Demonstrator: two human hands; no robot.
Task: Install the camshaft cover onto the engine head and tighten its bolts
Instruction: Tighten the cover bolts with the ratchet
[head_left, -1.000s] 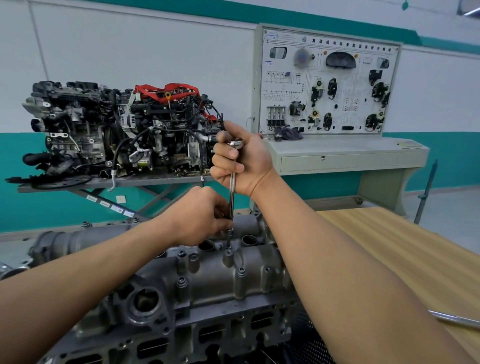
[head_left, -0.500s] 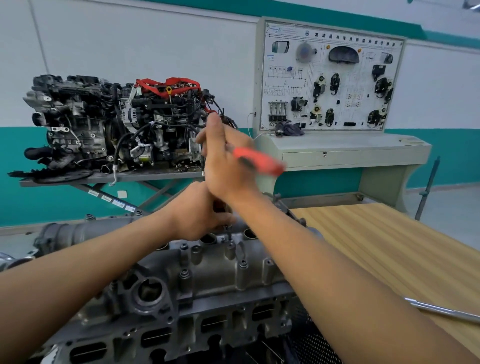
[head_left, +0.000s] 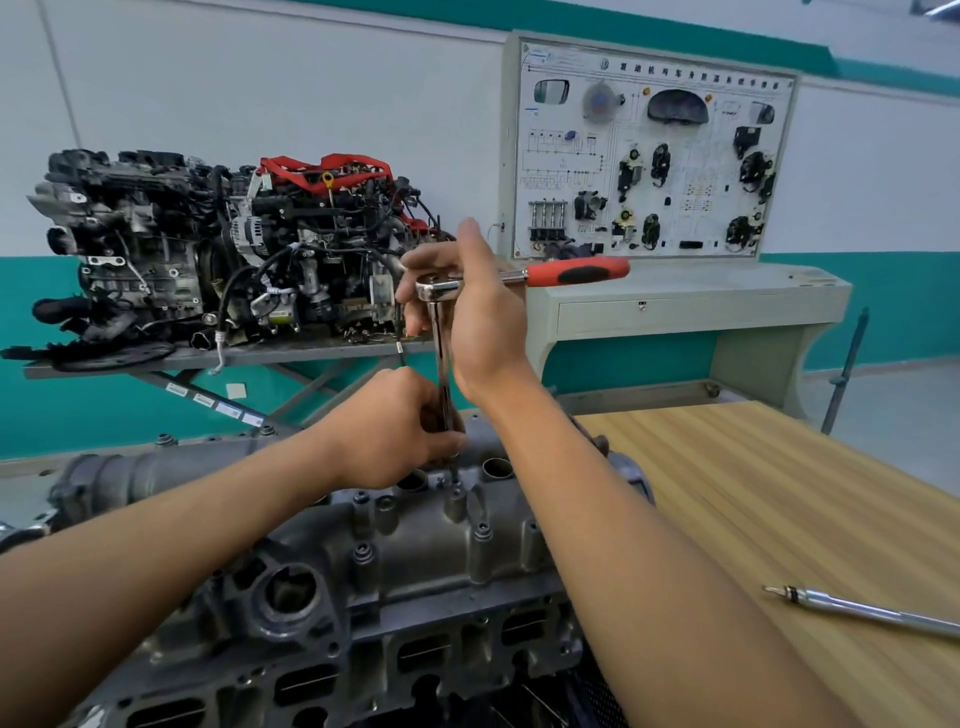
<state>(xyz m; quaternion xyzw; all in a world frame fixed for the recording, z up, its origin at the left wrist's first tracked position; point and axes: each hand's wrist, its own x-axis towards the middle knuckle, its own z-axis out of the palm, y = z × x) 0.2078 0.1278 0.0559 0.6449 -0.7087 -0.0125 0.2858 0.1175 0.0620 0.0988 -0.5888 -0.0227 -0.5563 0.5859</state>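
Nearest the camera, the engine head (head_left: 322, 680) is sitting at the near edge of the wooden table (head_left: 779, 493), with the grey camshaft cover (head_left: 415, 561) lying on top of it and bolts (head_left: 363, 552) showing in its bosses. Both bare forearms are reaching over it, and the right forearm is hiding the cover's right end. A slim metal rod (head_left: 872, 613) is lying on the table to the right, well apart from the work.

Further in, the left hand (head_left: 395, 431) is curling tightly round the lower part of the upright extension bar (head_left: 440, 358), covering most of where it is meeting the cover's far side. Above it, the right hand (head_left: 478, 312) is cupping the head of the ratchet (head_left: 571, 273) with half-curled fingers and a raised thumb, the red handle pointing right.

Beyond, a complete engine (head_left: 234, 249) is resting on a metal stand (head_left: 234, 358), and a training board (head_left: 654, 150) is standing on a grey console (head_left: 675, 312) against the wall.
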